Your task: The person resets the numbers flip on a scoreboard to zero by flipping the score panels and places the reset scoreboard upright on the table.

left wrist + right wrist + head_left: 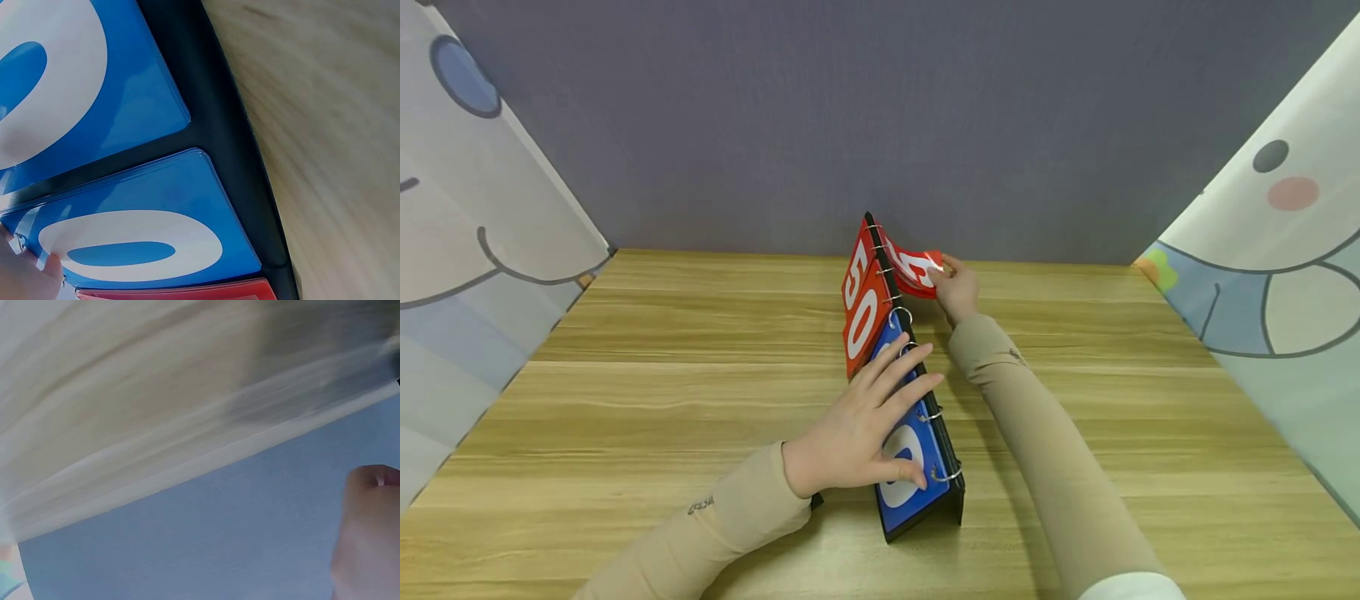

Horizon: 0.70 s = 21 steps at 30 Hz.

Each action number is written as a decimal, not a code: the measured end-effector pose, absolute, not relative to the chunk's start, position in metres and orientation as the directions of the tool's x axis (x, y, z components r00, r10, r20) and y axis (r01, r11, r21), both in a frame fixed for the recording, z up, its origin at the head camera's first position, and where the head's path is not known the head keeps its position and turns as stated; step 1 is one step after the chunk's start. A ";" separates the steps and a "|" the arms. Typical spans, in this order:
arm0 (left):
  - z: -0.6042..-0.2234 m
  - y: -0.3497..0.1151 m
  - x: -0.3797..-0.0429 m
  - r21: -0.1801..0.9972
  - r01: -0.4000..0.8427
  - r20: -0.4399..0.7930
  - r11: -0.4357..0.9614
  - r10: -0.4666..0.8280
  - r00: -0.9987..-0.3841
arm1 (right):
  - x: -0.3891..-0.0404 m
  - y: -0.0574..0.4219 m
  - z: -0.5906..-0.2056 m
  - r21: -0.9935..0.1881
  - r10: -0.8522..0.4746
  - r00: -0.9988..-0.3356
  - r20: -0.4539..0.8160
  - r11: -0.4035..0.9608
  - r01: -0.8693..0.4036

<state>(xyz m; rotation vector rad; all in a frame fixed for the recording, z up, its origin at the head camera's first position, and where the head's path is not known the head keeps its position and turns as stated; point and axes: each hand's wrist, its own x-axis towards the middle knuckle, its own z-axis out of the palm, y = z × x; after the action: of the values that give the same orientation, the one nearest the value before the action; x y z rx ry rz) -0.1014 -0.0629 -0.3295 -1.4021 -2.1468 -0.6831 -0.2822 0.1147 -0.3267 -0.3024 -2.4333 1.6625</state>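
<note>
A black tent-shaped flip scoreboard stands on the table, its number cards hung on metal rings along the top ridge. Red cards showing 5 and 0 hang on its left face at the far half. Nearer, blue cards bear white zeros, and one blue zero card shows large in the left wrist view. My left hand lies over the blue cards, fingers spread towards the ridge. Beyond the ridge, my right hand pinches the outer edge of a lifted red number card, which bends on its rings.
The wood-grain table extends to both sides of the scoreboard. A grey-blue panel rises at its far edge. Cartoon-printed panels flank the table left and right.
</note>
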 end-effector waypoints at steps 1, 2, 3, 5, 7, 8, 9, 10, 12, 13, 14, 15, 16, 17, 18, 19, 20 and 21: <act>-0.329 -0.063 -0.101 0.145 0.926 0.636 0.349 0.683 -0.358 | -0.282 0.116 -0.326 -0.937 0.250 -0.968 0.017 0.341 0.072; -0.329 -0.063 -0.101 0.145 0.926 0.637 0.348 0.683 -0.356 | -0.282 0.117 -0.326 -0.944 0.230 -0.973 0.000 0.322 0.076; -0.329 -0.063 -0.101 0.144 0.927 0.640 0.346 0.682 -0.354 | -0.282 0.119 -0.325 -0.948 0.208 -0.978 -0.018 0.307 0.083; -0.329 -0.063 -0.101 0.146 0.928 0.639 0.344 0.683 -0.354 | -0.283 0.122 -0.322 -0.963 0.157 -0.986 -0.064 0.249 0.102; -0.329 -0.064 -0.101 0.150 0.928 0.636 0.342 0.685 -0.355 | -0.285 0.126 -0.320 -0.978 0.114 -0.989 -0.093 0.174 0.112; -0.329 -0.064 -0.101 0.152 0.927 0.635 0.342 0.685 -0.357 | -0.286 0.127 -0.319 -0.984 0.105 -0.990 -0.094 0.144 0.109; -0.329 -0.064 -0.102 0.156 0.926 0.632 0.344 0.686 -0.361 | -0.286 0.128 -0.318 -0.988 0.112 -0.990 -0.089 0.117 0.102; -0.329 -0.064 -0.102 0.159 0.925 0.629 0.346 0.687 -0.365 | -0.287 0.129 -0.317 -0.992 0.128 -0.989 -0.076 0.091 0.088; -0.329 -0.064 -0.102 0.162 0.923 0.626 0.350 0.686 -0.371 | -0.288 0.129 -0.314 -0.996 0.180 -0.983 -0.031 0.074 0.045; -0.329 -0.064 -0.102 0.165 0.921 0.624 0.352 0.687 -0.374 | -0.288 0.129 -0.313 -0.997 0.209 -0.978 -0.008 0.069 0.023; -0.329 -0.064 -0.102 0.167 0.921 0.623 0.353 0.686 -0.376 | -0.287 0.129 -0.311 -0.998 0.242 -0.970 0.013 0.069 0.004; -0.330 -0.064 -0.102 0.168 0.921 0.624 0.352 0.685 -0.376 | -0.287 0.130 -0.309 -0.998 0.272 -0.962 0.029 0.064 -0.013; -0.330 -0.064 -0.102 0.167 0.921 0.625 0.352 0.685 -0.375 | -0.287 0.130 -0.307 -0.998 0.293 -0.955 0.041 0.052 -0.027; -0.330 -0.064 -0.101 0.168 0.921 0.625 0.351 0.685 -0.375 | -0.286 0.131 -0.305 -0.999 0.305 -0.951 0.043 0.025 -0.038; -0.330 -0.064 -0.102 0.169 0.921 0.625 0.350 0.685 -0.375 | -0.286 0.132 -0.302 -0.999 0.313 -0.949 0.046 -0.002 -0.049; -0.330 -0.064 -0.102 0.169 0.921 0.624 0.350 0.685 -0.375 | -0.286 0.133 -0.299 -0.997 0.319 -0.947 0.049 -0.038 -0.065; -0.329 -0.064 -0.102 0.168 0.922 0.625 0.350 0.685 -0.374 | -0.285 0.134 -0.295 -0.994 0.326 -0.944 0.052 -0.075 -0.080; -0.329 -0.063 -0.102 0.168 0.922 0.625 0.348 0.686 -0.373 | -0.285 0.135 -0.291 -0.989 0.331 -0.942 0.056 -0.113 -0.099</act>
<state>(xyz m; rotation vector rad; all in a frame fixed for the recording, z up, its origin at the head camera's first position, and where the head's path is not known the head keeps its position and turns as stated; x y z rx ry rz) -0.1019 -0.0634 -0.3290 -1.4029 -2.1670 -0.7038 -0.2852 0.1353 -0.2915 -0.2568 -1.8724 2.1339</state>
